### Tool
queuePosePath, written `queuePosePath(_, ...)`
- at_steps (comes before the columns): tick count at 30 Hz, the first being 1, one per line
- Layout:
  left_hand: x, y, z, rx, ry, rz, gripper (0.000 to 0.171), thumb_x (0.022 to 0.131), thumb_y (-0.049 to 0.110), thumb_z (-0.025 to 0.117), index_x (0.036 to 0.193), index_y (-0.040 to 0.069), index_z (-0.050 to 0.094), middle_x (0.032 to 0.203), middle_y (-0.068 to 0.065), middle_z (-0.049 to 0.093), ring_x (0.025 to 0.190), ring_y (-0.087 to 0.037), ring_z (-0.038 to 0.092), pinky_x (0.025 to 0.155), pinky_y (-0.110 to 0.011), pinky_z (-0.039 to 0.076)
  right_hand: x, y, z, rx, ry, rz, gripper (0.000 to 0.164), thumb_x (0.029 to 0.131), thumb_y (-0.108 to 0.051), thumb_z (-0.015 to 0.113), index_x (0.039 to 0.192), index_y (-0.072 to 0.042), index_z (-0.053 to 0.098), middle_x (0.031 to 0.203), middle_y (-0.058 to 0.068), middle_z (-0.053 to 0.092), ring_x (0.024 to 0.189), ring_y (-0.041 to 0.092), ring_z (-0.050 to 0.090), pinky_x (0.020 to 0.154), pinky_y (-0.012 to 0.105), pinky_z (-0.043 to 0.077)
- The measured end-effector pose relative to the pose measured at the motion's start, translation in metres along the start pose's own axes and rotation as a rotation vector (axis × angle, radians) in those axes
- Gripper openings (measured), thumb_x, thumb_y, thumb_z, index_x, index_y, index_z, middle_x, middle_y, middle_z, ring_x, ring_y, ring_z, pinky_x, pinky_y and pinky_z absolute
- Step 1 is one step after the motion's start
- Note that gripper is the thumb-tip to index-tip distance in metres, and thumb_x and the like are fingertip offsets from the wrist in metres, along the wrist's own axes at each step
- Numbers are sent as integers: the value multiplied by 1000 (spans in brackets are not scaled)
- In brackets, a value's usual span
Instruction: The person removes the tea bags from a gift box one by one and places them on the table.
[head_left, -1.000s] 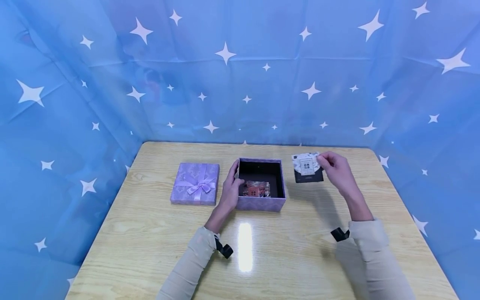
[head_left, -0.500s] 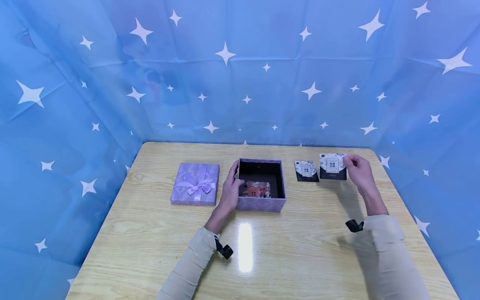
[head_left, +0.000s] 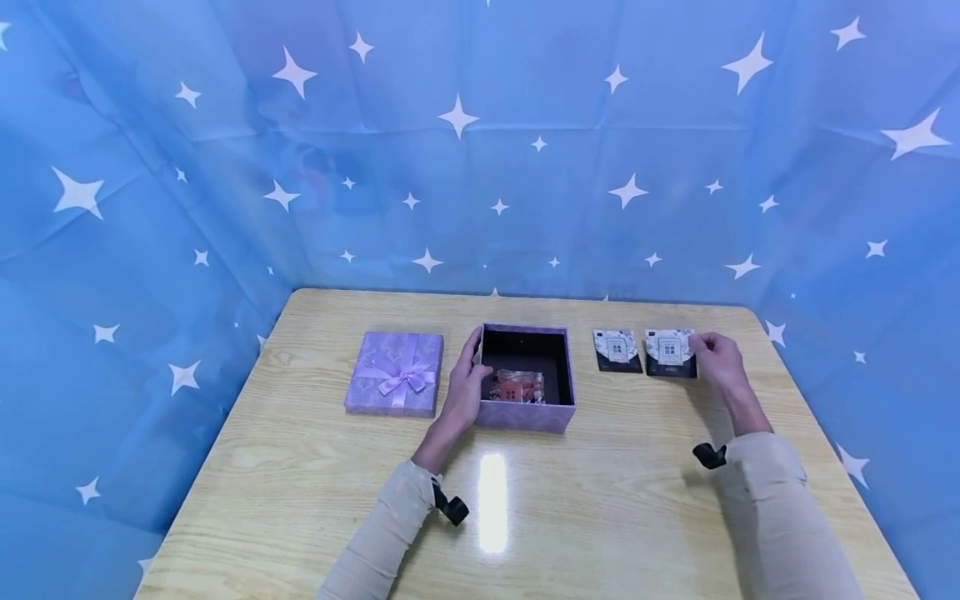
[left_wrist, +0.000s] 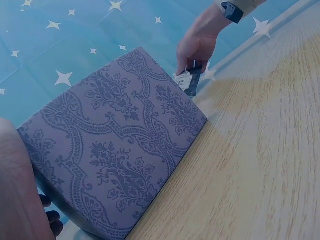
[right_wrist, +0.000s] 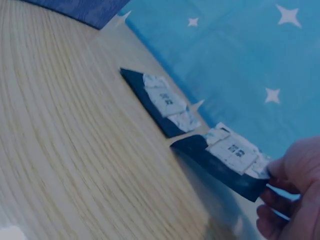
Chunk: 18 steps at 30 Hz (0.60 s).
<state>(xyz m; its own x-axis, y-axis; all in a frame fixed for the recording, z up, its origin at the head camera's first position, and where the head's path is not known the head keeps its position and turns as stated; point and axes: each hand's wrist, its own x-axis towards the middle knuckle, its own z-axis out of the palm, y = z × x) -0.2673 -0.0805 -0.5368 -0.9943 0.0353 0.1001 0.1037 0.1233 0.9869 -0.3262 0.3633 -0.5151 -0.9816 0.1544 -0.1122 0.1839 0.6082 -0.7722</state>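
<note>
My right hand (head_left: 718, 360) pinches the right edge of a flat black-and-white sachet (head_left: 670, 363). In the right wrist view the sachet's near edge is lifted over the tabletop. A matching sachet (head_left: 618, 357) lies flat just to its left. My left hand (head_left: 463, 388) grips the left wall of a purple patterned gift box (head_left: 525, 417), thumb over the rim. Inside the box's dark interior are red items in clear wrapping (head_left: 517, 387), near the front wall. The left wrist view is filled mostly by the box's patterned front (left_wrist: 115, 145).
The square purple lid (head_left: 378, 375) with a ribbon bow lies left of the box. The wooden table (head_left: 300, 492) ends at the back against a blue star-printed curtain (head_left: 487, 167). Light reflects off the table in front of the box.
My right hand first set one sachet down right of the box and moved rightward with a second one. It has since lowered that sachet toward the table. The left hand stays on the box.
</note>
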Motion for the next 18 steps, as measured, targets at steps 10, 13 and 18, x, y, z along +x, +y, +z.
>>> queuePosePath(10, 0, -3, 0, 8, 2, -5, 73, 99, 12, 44, 166, 37, 28, 170, -2, 30, 91, -31, 53, 99, -48, 38, 10, 14, 9, -103, 102, -50, 55, 110, -34, 43, 125, 14, 63, 118, 31, 64, 88, 19, 54, 64, 22, 44)
queuePosePath(13, 0, -2, 0, -4, 2, -6, 73, 99, 11, 44, 166, 36, 28, 171, -1, 28, 128, -38, 47, 105, -51, 34, 12, 16, 12, -116, 128, -44, 55, 109, -35, 46, 125, 14, 65, 118, 33, 65, 91, 21, 57, 63, 20, 44)
queuePosePath(18, 1, -2, 0, -1, 0, -15, 72, 101, 11, 44, 165, 39, 27, 171, 0, 27, 96, -35, 52, 100, -47, 38, 13, 17, 14, -139, 164, -40, 54, 108, -35, 49, 124, 13, 68, 115, 32, 68, 90, 26, 60, 61, 21, 45)
